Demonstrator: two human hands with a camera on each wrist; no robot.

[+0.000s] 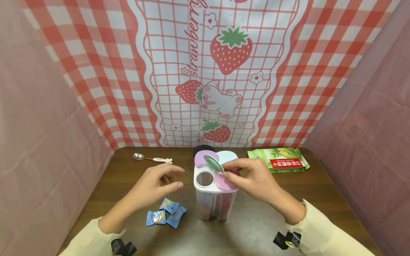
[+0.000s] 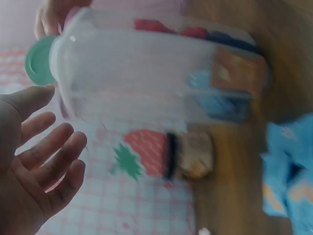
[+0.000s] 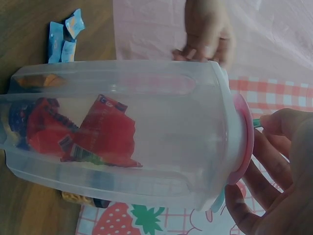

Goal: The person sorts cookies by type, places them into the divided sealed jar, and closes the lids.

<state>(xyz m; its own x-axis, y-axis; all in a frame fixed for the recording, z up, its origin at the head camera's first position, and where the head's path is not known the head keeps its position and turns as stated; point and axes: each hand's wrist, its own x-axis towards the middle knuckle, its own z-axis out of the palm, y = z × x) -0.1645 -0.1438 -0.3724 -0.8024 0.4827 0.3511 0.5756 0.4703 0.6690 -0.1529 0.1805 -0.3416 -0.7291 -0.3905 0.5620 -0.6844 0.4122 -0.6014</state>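
Note:
A clear storage container (image 1: pixel 211 206) with a white top stands upright on the table. Its green lid (image 1: pixel 214 163) is tilted up, with a round opening (image 1: pixel 205 179) beside it. My right hand (image 1: pixel 256 177) pinches the green lid's edge between thumb and fingers, over the pink lid (image 1: pixel 225 183). Purple (image 1: pixel 205 158) and pale blue (image 1: pixel 228 155) lids lie flat behind. To the left of the container, my left hand (image 1: pixel 157 183) hovers empty, fingers loosely bent. Blue wrapped packets (image 1: pixel 174 217) lie below it on the table. Red packets (image 3: pixel 110 132) show inside the container, along with blue and orange ones.
At the back left lies a spoon (image 1: pixel 161 160) with a white handle. A green package (image 1: pixel 282 160) with a red label rests at the back right. Behind the container stands a jar (image 2: pixel 195 154) with a black lid. A strawberry-print cloth (image 1: pixel 224 89) hangs along the far edge.

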